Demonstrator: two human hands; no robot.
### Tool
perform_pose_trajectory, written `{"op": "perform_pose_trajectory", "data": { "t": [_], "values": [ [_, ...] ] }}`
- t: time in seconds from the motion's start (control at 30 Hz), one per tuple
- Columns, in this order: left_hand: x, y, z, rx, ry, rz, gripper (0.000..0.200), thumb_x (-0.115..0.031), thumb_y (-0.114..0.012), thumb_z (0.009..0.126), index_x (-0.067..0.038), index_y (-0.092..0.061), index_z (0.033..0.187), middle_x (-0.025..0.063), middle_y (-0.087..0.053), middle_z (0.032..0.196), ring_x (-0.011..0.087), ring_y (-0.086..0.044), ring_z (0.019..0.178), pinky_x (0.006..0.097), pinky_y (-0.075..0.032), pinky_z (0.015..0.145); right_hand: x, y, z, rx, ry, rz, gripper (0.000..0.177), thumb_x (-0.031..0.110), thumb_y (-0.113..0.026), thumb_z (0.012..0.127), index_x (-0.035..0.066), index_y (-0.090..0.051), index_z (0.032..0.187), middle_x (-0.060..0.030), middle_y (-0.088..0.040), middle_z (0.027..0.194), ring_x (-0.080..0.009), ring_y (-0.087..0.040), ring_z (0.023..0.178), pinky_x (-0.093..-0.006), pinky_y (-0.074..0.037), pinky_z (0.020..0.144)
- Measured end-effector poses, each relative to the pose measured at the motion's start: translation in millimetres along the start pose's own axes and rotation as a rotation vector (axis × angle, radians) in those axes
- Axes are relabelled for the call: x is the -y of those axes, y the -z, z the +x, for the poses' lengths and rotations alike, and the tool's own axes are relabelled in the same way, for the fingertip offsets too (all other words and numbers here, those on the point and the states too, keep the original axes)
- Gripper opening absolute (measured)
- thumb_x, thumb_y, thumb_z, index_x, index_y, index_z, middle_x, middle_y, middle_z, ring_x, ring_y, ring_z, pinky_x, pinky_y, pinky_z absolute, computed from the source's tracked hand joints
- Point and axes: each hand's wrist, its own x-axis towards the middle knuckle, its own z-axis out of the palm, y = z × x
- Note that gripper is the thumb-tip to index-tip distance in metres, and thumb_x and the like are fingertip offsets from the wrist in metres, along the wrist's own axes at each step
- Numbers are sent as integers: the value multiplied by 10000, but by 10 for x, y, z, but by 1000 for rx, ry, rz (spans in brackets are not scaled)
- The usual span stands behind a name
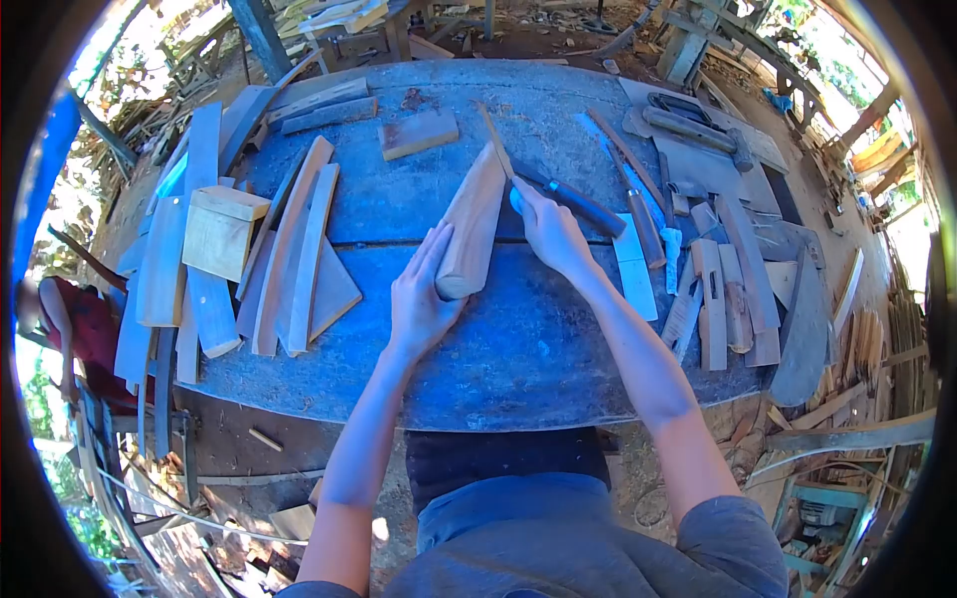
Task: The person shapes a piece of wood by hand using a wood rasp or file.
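A thick wooden block with a tapered far end lies lengthwise on the blue worktable. My left hand grips its near left side, fingers together along the wood and thumb hidden. In my right hand is the handle of a hand tool with a long narrow blade. The blade points away from me and overlaps the block's far right edge; its exact kind I cannot tell. Just beyond my right hand lies a tool with a dark handle. A small flat wooden piece rests farther back.
Wooden strips and a squarish wood block crowd the table's left side. To the right are a pale flat plate, a wooden-handled tool, a wooden piece with a slot and more boards. Scrap wood covers the ground around.
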Motion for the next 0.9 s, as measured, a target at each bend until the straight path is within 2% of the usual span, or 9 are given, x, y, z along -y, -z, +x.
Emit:
{"op": "perform_pose_trajectory", "data": {
  "t": [0.2,0.27,0.3,0.37,0.5,0.57,0.67,0.77,0.9],
  "values": [
    [56,70,39,4,97,-154,836,30,-737,674,-56,-461,1459,183,-574,1387,284,-586,1249,388,-490,1014,564,176,-582,141,10,95,472,120,-485,962,145,-478,1433,-287,-668,838,-444,-677,786,-570,-529,696],
    [25,97,34,32,196,-233,825,9,-762,678,-62,-472,1446,219,-559,1383,334,-590,1234,392,-504,1000,571,208,-520,156,25,169,473,56,-472,969,80,-465,1441,-291,-659,1046,-463,-645,961,-502,-527,791],
    [25,83,12,43,197,-234,825,9,-762,678,-62,-472,1446,219,-559,1383,334,-590,1234,392,-504,1000,528,208,-311,203,-92,41,469,96,-460,983,89,-455,1452,-286,-663,1062,-462,-650,955,-509,-522,797],
    [53,72,33,16,168,-202,833,14,-757,679,-62,-464,1455,226,-577,1357,322,-610,1210,378,-510,985,56,-40,136,114,-77,14,480,124,-446,991,120,-433,1471,-293,-658,1046,-468,-647,941,-523,-514,796],
    [65,82,28,26,158,-200,838,15,-752,679,-71,-460,1460,205,-576,1370,317,-611,1210,380,-508,991,198,52,132,118,-118,-45,482,105,-464,981,119,-444,1462,-304,-650,1028,-468,-647,934,-520,-508,771],
    [82,88,32,23,173,-225,835,17,-750,679,-70,-462,1458,203,-578,1369,317,-611,1211,380,-507,992,478,137,-277,184,-67,17,460,175,-478,970,168,-486,1430,-296,-674,874,-490,-661,811,-590,-521,728],
    [75,99,55,30,207,-260,832,20,-744,679,-71,-466,1458,201,-586,1361,312,-615,1206,376,-507,991,514,186,-343,176,-34,80,448,182,-479,972,161,-499,1419,-289,-679,881,-491,-661,810,-587,-523,730],
    [48,91,46,24,202,-231,830,21,-738,684,-70,-463,1461,201,-598,1346,299,-623,1194,369,-509,983,-77,-122,243,9,5,60,454,170,-494,968,152,-495,1421,-301,-671,882,-493,-660,821,-581,-523,735],
    [68,96,37,13,194,-214,829,22,-735,690,-67,-457,1466,202,-606,1334,282,-630,1182,361,-515,970,78,-45,232,29,-55,51,460,170,-493,967,158,-490,1426,-304,-668,870,-492,-661,818,-589,-522,733]
  ]
}}
